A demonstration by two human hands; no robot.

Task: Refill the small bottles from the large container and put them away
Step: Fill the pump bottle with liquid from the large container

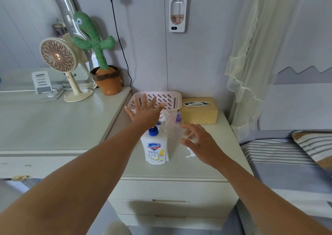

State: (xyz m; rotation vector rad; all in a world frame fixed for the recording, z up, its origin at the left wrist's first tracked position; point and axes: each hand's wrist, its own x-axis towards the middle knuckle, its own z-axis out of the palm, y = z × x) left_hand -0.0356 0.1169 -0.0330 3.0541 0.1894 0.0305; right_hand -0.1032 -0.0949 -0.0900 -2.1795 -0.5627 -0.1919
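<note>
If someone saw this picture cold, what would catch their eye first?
Two bare arms reach over the nightstand: the left hand spreads open before the pink basket at the back, while the right hand grips a small clear bottle, tilted, beside the Safeguard refill pouch standing mid-top. On the dresser to the left, a green cactus toy stands by a fan.

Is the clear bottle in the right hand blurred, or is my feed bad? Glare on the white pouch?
Head view: the small clear bottle in the right hand is smeared by motion blur; the white blue-capped soap pouch is sharp, without glare; light is soft and even; wide-angle distortion stretches the edges.
</note>
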